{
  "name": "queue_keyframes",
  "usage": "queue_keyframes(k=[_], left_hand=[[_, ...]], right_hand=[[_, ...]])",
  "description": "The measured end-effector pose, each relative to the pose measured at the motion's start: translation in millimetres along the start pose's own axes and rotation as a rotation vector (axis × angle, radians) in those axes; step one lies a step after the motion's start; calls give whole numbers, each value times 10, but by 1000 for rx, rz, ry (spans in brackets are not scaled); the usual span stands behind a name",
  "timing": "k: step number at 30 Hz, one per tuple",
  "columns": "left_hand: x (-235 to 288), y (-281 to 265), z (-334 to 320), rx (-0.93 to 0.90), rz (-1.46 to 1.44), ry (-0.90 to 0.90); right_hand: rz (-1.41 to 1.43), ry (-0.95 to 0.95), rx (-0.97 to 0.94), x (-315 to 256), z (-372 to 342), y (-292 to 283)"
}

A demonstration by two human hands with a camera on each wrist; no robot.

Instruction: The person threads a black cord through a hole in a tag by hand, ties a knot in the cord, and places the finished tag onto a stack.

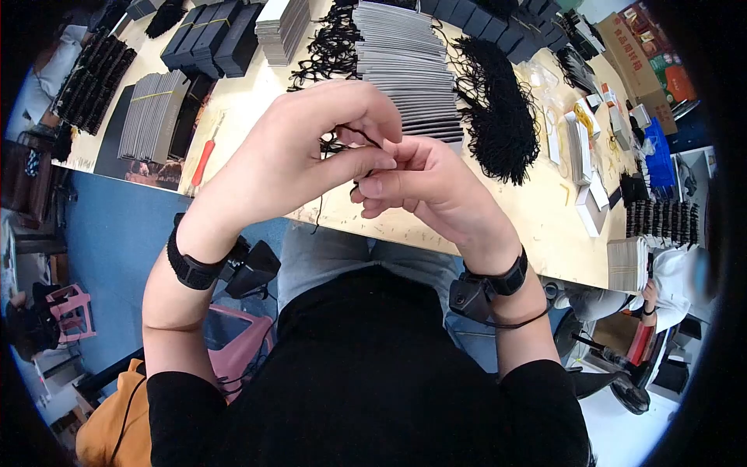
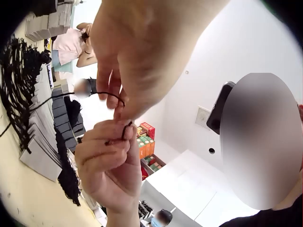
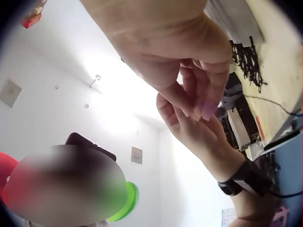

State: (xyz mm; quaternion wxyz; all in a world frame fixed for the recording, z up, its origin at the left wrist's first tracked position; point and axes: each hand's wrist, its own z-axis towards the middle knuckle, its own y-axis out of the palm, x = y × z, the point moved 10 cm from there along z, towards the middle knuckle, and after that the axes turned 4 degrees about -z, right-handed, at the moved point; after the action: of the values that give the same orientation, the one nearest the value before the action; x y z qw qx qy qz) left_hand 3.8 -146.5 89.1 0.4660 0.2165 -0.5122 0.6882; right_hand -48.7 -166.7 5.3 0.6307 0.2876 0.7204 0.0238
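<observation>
Both hands meet in front of the torso, over the table's near edge in the head view. My left hand [image 1: 303, 152] pinches a thin black cord [image 2: 71, 93] between thumb and fingers. The right hand [image 1: 436, 183] pinches the same cord close beside it, thumb against the fingers. A small bend of cord stands out at the right fingertips in the left wrist view, and a loose end hangs below the left hand in the head view. Just beyond the hands lies a long row of grey card pieces [image 1: 408, 70] with black cords along its left side.
A heap of black cords [image 1: 498, 117] lies right of the row. To the left are a banded grey stack [image 1: 152, 117], dark boxes [image 1: 210, 39] and a red-handled tool [image 1: 205, 161]. White boxes [image 1: 593, 206] stand near the table's right edge. A pink stool [image 1: 237, 342] is beside the person.
</observation>
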Motion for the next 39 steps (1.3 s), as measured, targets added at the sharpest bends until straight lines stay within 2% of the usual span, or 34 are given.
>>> queue_keyframes(k=[2,3,5,8,15,17,18,20,21,23,26,28,31,32,34,36,38,39], left_hand=[[91,-169,-84,276,208,140],[95,-129,-146,275,208,141],[-140,-200,-390,425,16,-160],[-176,-68,-509,402,-12,-289],[-179,-117,-505,425,61,-316],[-45,-116,-455,382,260,-238],[-39,-106,-446,381,256,-238],[184,-127,-422,451,509,-87],[166,-118,-412,451,509,-86],[393,-14,-433,492,704,196],[439,45,-508,525,781,296],[399,59,-536,503,734,281],[-226,-12,-585,646,-286,-133],[-230,-17,-588,653,-289,-131],[-429,189,-524,527,-741,-249],[-433,143,-540,533,-738,-257],[-391,131,-584,489,-549,-324],[-370,115,-582,495,-549,-320]], right_hand=[[66,-31,1,44,3,-16],[132,-63,2,34,2,-26],[128,-103,29,6,-9,-72],[97,-159,74,-17,-5,-113],[-183,-233,163,-155,-40,-119],[-206,-224,183,-162,-48,-124],[-230,-235,194,-178,-51,-125],[-256,-248,204,-197,-42,-128],[-154,-239,208,-180,-32,-149],[-53,-230,211,-147,-15,-158],[112,-240,196,-73,7,-136],[165,-322,184,-89,-5,-120],[224,-385,156,-146,-20,-119],[218,-381,154,-156,-23,-116],[215,-379,165,-184,-34,-129],[205,-382,164,-183,-32,-137],[203,-380,171,-151,-52,-127],[172,-429,193,-193,-72,-154]])
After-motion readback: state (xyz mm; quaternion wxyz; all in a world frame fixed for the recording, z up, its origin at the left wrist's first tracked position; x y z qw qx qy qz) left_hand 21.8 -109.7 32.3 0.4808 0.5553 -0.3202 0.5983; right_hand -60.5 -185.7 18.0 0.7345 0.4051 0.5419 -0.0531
